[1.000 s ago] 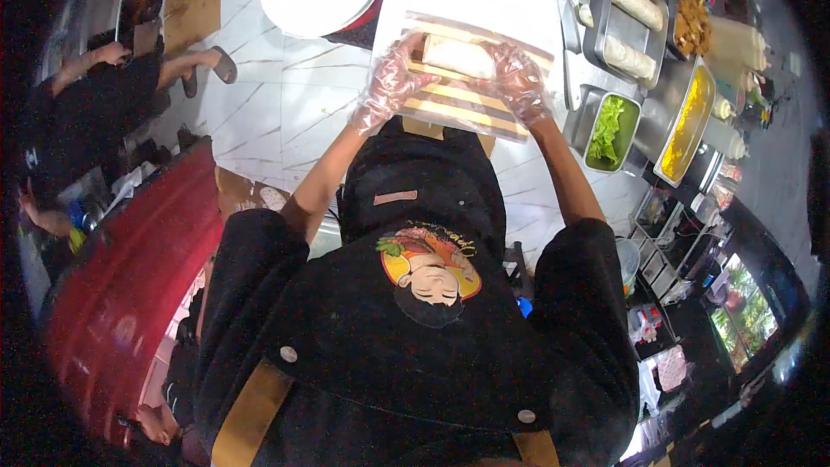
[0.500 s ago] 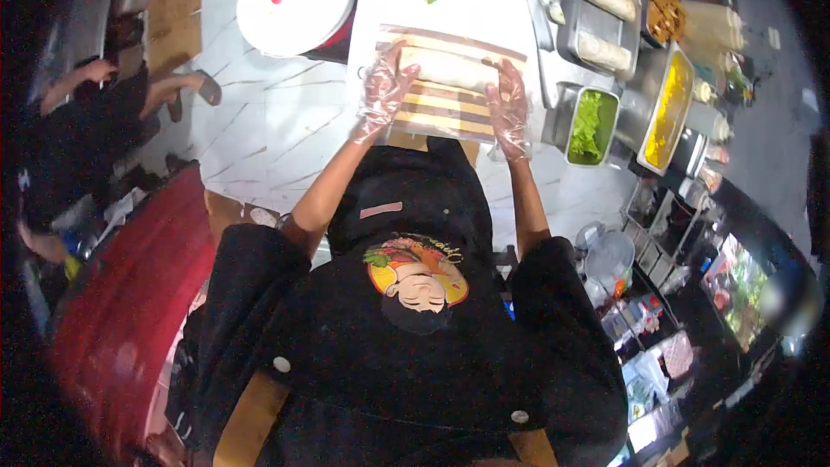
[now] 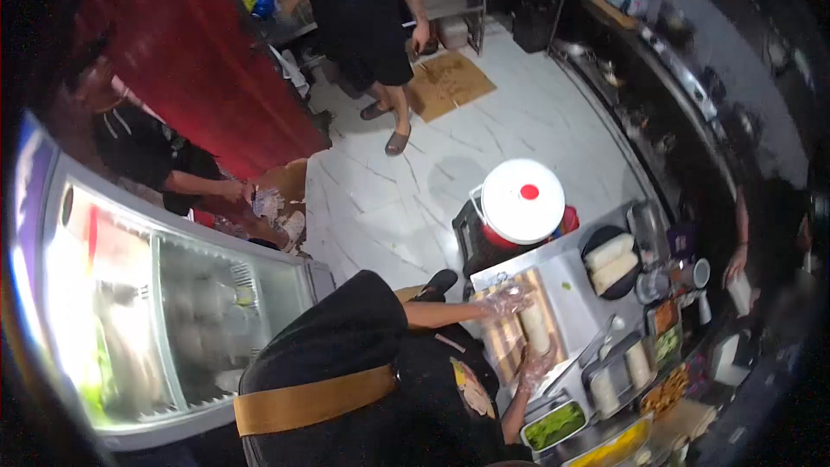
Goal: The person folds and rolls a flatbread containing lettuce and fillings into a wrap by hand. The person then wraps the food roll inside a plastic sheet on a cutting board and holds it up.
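A rolled flatbread wrap (image 3: 537,326) lies on a striped board (image 3: 503,342) on the worktop. My left hand (image 3: 508,301), in a clear plastic glove, is closed around its far-left end. At the opposite end my right hand (image 3: 537,365), gloved the same way, grips the roll. Beside the board, a metal tray (image 3: 619,371) holds two more wraps. Further off, a round black plate (image 3: 634,280) carries other rolled wraps. A container of green lettuce (image 3: 554,425) stands near my right forearm. The fingertips are small and partly blurred.
A drum with a white lid (image 3: 522,199) stands beyond the worktop. A lit glass-door fridge (image 3: 186,294) is close on the left. One person (image 3: 359,13) stands on the tiled floor; another person (image 3: 143,151) is by the red curtain (image 3: 190,43). Someone's hand (image 3: 737,261) shows at right.
My head has turned well to the left, bringing the fridge and two people into view. The worktop now sits lower right. Both hands remain at the ends of the wrap.
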Demonstrator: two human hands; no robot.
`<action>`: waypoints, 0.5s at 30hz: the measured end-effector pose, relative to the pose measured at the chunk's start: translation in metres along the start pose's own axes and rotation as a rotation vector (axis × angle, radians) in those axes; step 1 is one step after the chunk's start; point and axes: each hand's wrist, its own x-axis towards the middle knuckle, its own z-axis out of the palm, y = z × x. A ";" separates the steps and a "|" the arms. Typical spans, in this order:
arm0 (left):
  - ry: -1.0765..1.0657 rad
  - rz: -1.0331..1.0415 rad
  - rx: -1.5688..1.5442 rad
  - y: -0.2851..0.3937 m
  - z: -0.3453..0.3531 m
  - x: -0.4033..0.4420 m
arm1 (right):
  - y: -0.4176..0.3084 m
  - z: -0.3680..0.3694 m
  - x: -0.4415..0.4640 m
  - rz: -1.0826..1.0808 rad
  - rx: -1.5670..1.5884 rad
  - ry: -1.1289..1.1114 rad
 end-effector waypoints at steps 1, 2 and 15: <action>0.043 -0.015 -0.272 0.010 -0.002 -0.005 | 0.012 0.000 0.001 -0.004 0.063 -0.024; 0.077 -0.034 -0.544 0.022 0.000 -0.008 | 0.025 -0.001 0.002 -0.006 0.127 -0.048; 0.195 -0.248 -0.099 0.108 -0.015 -0.002 | 0.032 -0.004 0.020 0.122 0.222 -0.198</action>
